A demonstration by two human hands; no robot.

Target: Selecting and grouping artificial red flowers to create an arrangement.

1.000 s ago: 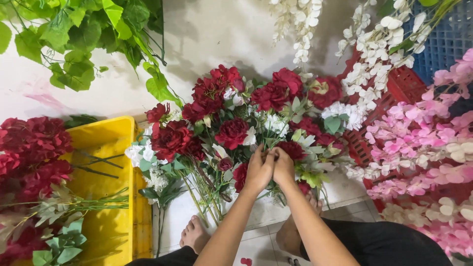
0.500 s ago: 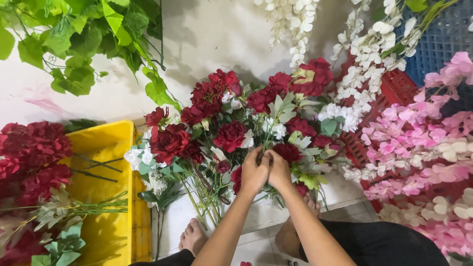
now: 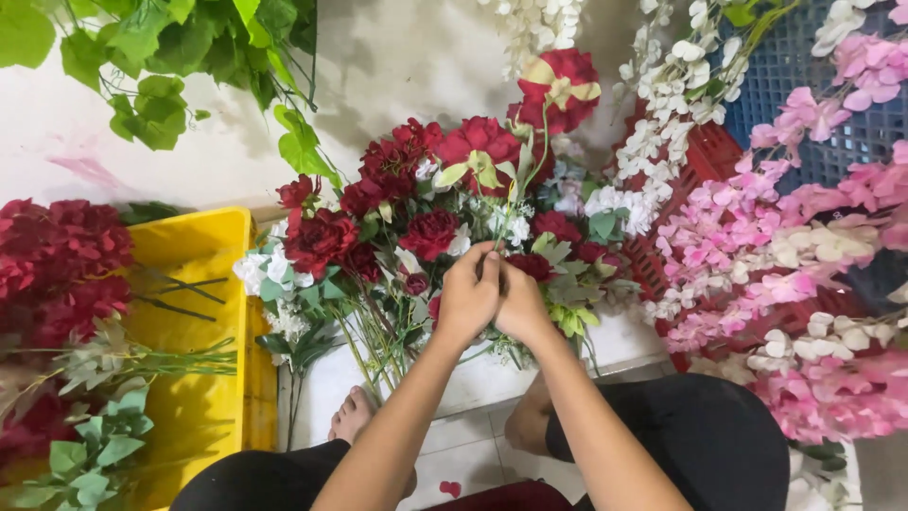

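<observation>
A bouquet of dark red roses (image 3: 430, 232) with small white flowers and green leaves stands in front of me. My left hand (image 3: 467, 295) and my right hand (image 3: 522, 305) are pressed together at its middle, fingers closed on a thin green stem (image 3: 518, 194). That stem rises to a red rose (image 3: 560, 87) with pale petals, held above the other blooms. My bare feet (image 3: 352, 416) show below the bouquet on the white floor.
A yellow crate (image 3: 194, 312) at the left holds red flower bunches (image 3: 52, 265) and green stems. Pink and white blossom sprays (image 3: 785, 265) fill the right, over a red basket (image 3: 705, 156) and a blue crate (image 3: 804, 76). Green leafy branches (image 3: 170, 57) hang at top left.
The red rose on its stem has risen well above the bouquet. My hands stay clasped at the bouquet's middle, and the view has shifted slightly.
</observation>
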